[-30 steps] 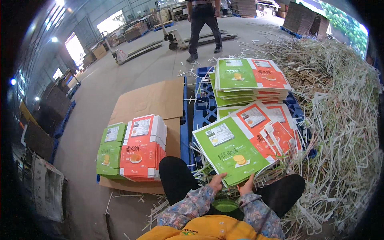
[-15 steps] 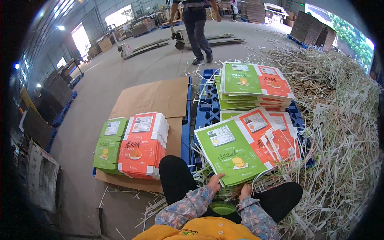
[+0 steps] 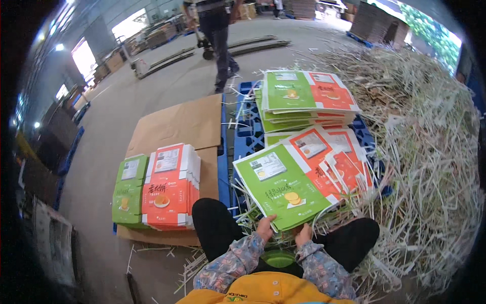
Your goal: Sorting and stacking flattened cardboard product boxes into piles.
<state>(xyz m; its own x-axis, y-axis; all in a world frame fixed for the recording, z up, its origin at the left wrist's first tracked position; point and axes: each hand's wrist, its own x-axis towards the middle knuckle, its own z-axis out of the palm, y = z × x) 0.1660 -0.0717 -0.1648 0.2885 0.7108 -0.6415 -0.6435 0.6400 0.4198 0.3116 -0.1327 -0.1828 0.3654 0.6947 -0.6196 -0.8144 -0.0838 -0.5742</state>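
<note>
A printed cardboard sheet (image 3: 283, 178), half green and half orange-red, lies at a slant on a low pile in front of me. My left hand (image 3: 266, 228) grips its near green corner, thumb on top and fingers underneath. Just to the right, my right hand (image 3: 304, 234) is closed at the sheet's near edge; its fingertips are partly hidden under the board. White cut-off strips (image 3: 334, 169) lie over the sheet's red half. Behind it rises a taller stack of matching sheets (image 3: 291, 91).
The sheets rest on a blue pallet (image 3: 245, 121). At left, green cartons (image 3: 129, 190) and red cartons (image 3: 164, 202) stand stacked flat on brown cardboard (image 3: 177, 124). Paper scraps (image 3: 425, 167) heap up at right. A person (image 3: 215, 40) walks near pallet jacks (image 3: 164, 63).
My view has shifted slightly, moving the scene left in the picture. Both hands stay at the sheet's near edge. The person ahead has taken a step.
</note>
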